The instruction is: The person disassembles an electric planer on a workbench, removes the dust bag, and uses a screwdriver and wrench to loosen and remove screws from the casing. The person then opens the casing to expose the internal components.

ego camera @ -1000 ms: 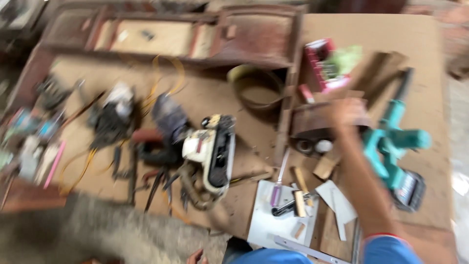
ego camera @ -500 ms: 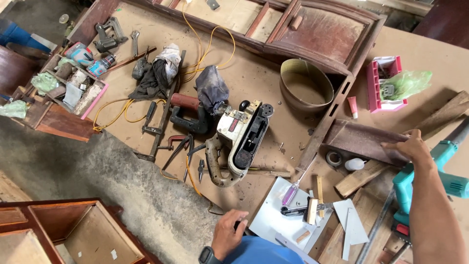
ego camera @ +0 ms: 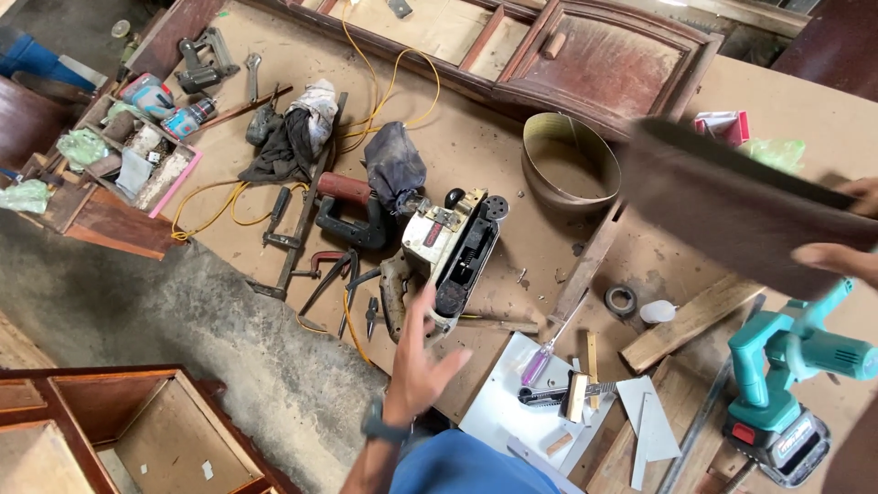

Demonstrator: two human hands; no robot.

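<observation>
My right hand (ego camera: 846, 247) grips a dark wooden panel (ego camera: 732, 206) at its right end and holds it lifted above the workbench (ego camera: 512, 174); the panel is blurred. Lower down, my left hand (ego camera: 425, 352) hovers with fingers spread and nothing in it, just in front of a white and black belt sander (ego camera: 453, 252). A dark watch sits on the left wrist.
A teal cordless saw (ego camera: 786, 366) lies at the right. A sanding belt loop (ego camera: 572, 160), pliers (ego camera: 352, 293), a screwdriver (ego camera: 540, 361), wood strips (ego camera: 690, 320) and a white board (ego camera: 512, 407) crowd the bench. Brown door frames (ego camera: 594, 55) lie behind. A drawer (ego camera: 137, 430) stands at lower left.
My right hand has picked the dark panel up off the bench and swung it up. My left hand rose from near my body toward the belt sander.
</observation>
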